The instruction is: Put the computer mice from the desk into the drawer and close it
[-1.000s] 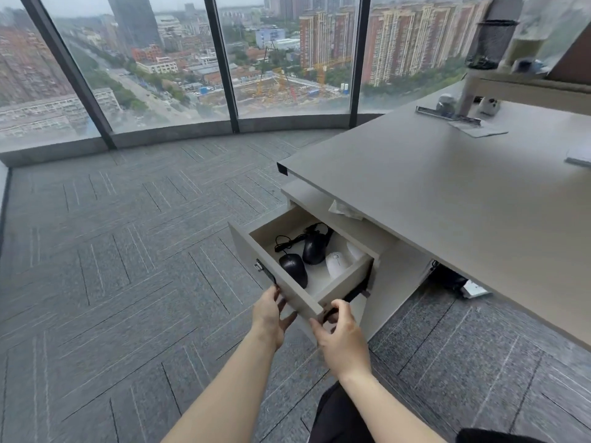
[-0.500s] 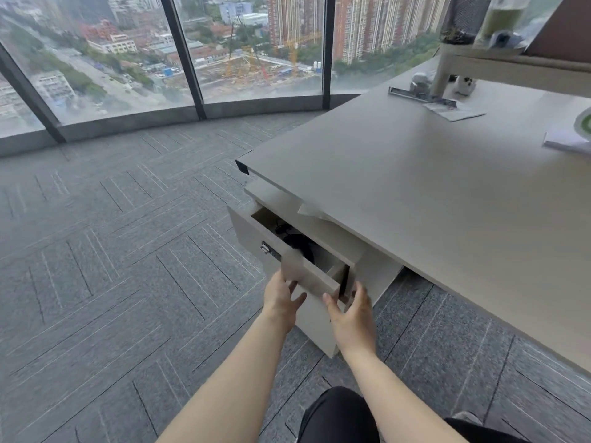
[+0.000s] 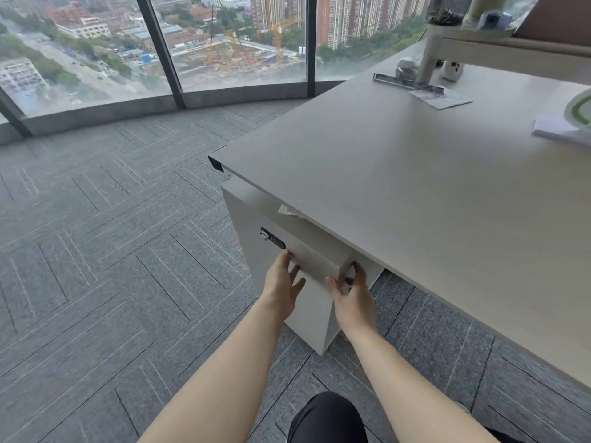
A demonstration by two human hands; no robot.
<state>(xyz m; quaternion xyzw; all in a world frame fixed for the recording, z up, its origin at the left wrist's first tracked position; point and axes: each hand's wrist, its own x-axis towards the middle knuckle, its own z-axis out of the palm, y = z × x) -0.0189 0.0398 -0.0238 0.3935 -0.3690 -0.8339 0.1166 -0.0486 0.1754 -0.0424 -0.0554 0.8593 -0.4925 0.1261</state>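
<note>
The beige drawer [image 3: 315,260] of the cabinet under the desk [image 3: 399,187] sits flush with the cabinet front, so the mice inside are hidden. A small black lock panel [image 3: 271,239] shows on its upper left. My left hand [image 3: 283,287] rests flat against the drawer front, fingers spread. My right hand [image 3: 350,290] presses the drawer's right corner, fingers bent around the edge. No mouse is visible on the desk top.
The cabinet [image 3: 307,308] stands on grey carpet [image 3: 112,251]. Papers [image 3: 441,95], a ruler-like bar [image 3: 395,80] and a white riser shelf [image 3: 499,49] lie at the desk's far side. A white and green object [image 3: 575,113] is at the right edge. Floor-to-ceiling windows [image 3: 224,43] are behind.
The drawer went from wide open, with black and white mice showing, to half shut, to fully pushed in. Both hands followed it forward.
</note>
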